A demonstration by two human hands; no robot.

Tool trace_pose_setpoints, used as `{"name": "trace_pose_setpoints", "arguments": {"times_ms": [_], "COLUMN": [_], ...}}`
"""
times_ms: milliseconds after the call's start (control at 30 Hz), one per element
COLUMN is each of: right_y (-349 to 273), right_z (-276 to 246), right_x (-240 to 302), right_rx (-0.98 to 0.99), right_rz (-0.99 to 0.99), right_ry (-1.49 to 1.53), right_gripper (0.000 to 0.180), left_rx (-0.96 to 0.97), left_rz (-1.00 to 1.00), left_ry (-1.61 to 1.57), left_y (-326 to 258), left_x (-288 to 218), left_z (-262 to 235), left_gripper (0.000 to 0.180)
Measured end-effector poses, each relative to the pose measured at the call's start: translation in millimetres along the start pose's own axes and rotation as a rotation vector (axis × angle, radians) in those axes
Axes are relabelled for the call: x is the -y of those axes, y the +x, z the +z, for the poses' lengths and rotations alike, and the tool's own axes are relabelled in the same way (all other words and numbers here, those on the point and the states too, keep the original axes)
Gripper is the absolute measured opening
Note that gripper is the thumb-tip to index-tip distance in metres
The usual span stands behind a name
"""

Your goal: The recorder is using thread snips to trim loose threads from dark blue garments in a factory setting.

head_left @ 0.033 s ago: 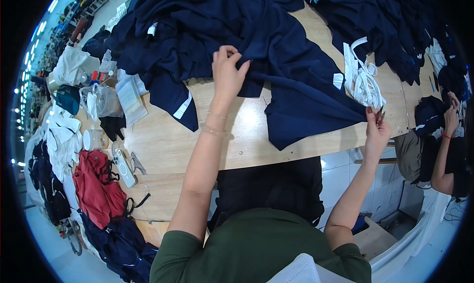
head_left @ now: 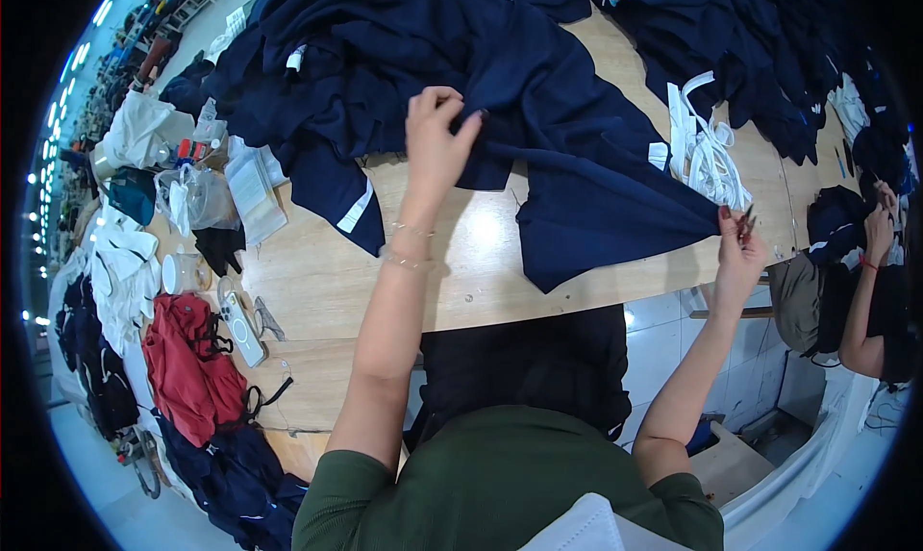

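A large navy garment lies heaped over the wooden table, one panel drawn out to the right in a taut point. At that point my right hand is closed, pinching the navy cloth between thumb and finger. A small pointed metal tool also sticks out of the right hand; its kind is too small to make out. Over the near edge of the heap, my left hand is open, thumb apart from its loosely bent fingers, holding nothing. White labels show on the cloth.
A tangle of white tape lies beside the right hand. More navy garments are piled at the far right. Leftward are a phone, a red bag and plastic bags. A co-worker's hand works at the right edge.
My left hand has shifted slightly left and its fingers have loosened away from the cloth. The right hand has drawn the pinched point a little further right.
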State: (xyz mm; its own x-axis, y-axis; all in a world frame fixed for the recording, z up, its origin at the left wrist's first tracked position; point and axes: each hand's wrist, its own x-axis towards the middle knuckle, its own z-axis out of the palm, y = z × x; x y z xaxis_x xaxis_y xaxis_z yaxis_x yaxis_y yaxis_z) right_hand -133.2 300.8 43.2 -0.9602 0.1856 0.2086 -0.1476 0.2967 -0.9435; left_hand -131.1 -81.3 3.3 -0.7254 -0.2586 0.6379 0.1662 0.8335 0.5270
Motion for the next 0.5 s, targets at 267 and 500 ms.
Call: {"name": "trace_pose_setpoints", "arguments": {"times_ms": [267, 500], "right_y": [23, 58], "right_z": [-29, 30], "right_x": [61, 30], "right_rx": [-0.16, -0.242], "right_rz": [-0.138, 0.154], "right_ry": [0.553, 0.45], "right_gripper": [0.006, 0.015], "left_rx": [-0.503, -0.26], "left_rz": [-0.262, -0.762], "left_ry": [-0.868, -0.894], "left_y": [17, -21], "left_x": [-55, 8], "left_z": [-157, -128], "left_gripper": [0.01, 0.011]}}
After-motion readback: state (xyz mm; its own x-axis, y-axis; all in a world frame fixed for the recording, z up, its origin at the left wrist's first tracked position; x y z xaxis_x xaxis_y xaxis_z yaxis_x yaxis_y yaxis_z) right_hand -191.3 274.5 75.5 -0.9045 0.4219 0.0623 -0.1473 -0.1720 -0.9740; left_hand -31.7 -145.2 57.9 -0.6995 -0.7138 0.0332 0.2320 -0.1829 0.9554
